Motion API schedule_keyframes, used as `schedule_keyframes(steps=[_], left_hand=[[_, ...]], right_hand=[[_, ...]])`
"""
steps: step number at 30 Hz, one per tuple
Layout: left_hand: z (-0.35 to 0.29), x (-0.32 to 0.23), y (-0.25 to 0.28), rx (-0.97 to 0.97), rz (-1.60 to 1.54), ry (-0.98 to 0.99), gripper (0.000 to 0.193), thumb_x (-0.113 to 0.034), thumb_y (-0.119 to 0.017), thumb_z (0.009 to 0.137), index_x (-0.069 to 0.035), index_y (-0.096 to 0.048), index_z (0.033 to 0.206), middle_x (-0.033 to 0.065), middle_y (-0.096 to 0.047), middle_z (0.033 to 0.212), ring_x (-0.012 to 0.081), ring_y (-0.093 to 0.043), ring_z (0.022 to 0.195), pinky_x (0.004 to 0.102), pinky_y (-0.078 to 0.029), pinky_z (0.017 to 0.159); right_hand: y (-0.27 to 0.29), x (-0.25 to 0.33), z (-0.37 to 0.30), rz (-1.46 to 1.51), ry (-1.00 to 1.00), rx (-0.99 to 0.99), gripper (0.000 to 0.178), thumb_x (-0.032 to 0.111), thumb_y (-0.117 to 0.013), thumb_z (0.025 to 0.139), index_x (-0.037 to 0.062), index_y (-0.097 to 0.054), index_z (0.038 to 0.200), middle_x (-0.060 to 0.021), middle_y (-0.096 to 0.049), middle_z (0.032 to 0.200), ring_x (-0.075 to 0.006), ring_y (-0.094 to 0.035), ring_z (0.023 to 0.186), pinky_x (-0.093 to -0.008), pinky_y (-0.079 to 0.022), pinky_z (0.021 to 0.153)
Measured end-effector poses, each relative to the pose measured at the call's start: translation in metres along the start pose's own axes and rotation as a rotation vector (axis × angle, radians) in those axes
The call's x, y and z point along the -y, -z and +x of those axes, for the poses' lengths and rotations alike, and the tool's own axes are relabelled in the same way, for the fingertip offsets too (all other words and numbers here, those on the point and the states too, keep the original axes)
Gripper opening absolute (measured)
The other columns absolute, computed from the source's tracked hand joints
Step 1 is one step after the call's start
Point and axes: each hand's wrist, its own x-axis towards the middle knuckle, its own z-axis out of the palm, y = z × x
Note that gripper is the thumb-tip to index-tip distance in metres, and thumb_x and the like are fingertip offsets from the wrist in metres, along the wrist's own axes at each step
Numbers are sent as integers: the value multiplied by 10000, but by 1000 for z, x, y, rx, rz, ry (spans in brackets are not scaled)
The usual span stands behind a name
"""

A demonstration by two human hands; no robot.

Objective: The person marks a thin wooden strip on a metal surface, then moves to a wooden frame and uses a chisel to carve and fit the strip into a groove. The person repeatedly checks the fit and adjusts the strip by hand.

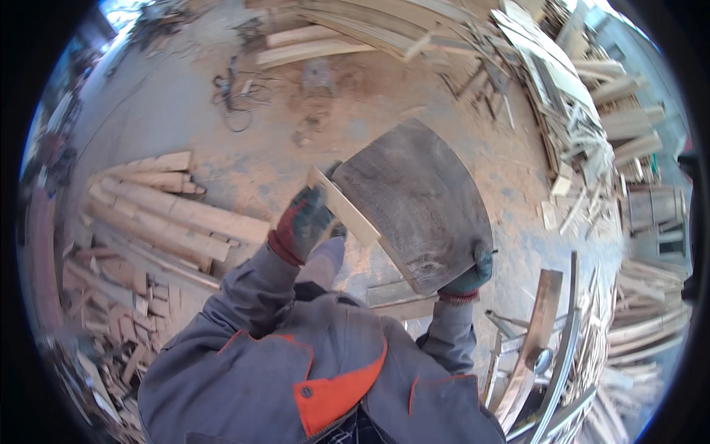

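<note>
Right hand (470, 275) pinches dark panel (418, 196) at lower right edge; left hand (306, 216) clasps pale strip (345, 208) along panel's left side; panel, probably stiff, fairly heavy, dust-slick, best held by opposite edges, hangs above sawdusty floor (259, 144)

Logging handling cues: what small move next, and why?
Perhaps steady the light wood strip with the left hand: it lies along the dark panel, its fixing unclear, while the right hand holds the panel's lower right corner.

panel (418, 200) between left hand (308, 216) and right hand (473, 272); planks (177, 211) farther left.
</note>
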Motion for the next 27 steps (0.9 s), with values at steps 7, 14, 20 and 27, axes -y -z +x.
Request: schedule_keyframes(steps=[7, 14, 20, 27], left_hand=[[234, 8, -36, 149, 5, 259, 626, -362, -653, 1086, 17, -492, 1557, 54, -677, 1255, 177, -639, 1168, 388, -498, 1076], [401, 45, -94, 144, 38, 394, 502, -346, -634, 1098, -6, -579, 1463, 41, -679, 1194, 184, -660, 1138, 394, -520, 1039], [561, 122, -111, 79, 156, 438, 427, -338, -611, 1114, -49, -618, 1429, 74, -677, 1273, 213, -662, 1144, 412, -523, 1046], [725, 158, -135, -127, -18, 198, 617, -460, -581, 1109, -8, -511, 1523, 116, -653, 1393, 252, -632, 1273, 419, -509, 1110]], right_hand=[[9, 66, 136, -305, 142, 78, 805, 307, -770, 886, -67, -489, 1541, -256, -591, 1503, -423, -587, 1372, -547, -462, 1183], [-5, 133, 272, -545, -279, -100, 630, 379, -676, 1028, -88, -590, 1441, -127, -737, 1280, -181, -710, 1124, -328, -574, 971], [47, 162, 458, -548, -331, 178, 500, 263, -643, 1051, -87, -620, 1407, -116, -734, 1287, -171, -705, 1119, -330, -559, 976], [68, 226, 710, -654, -105, 114, 447, 193, -686, 997, -75, -662, 1354, -136, -745, 1246, -223, -733, 1055, -345, -581, 931]])
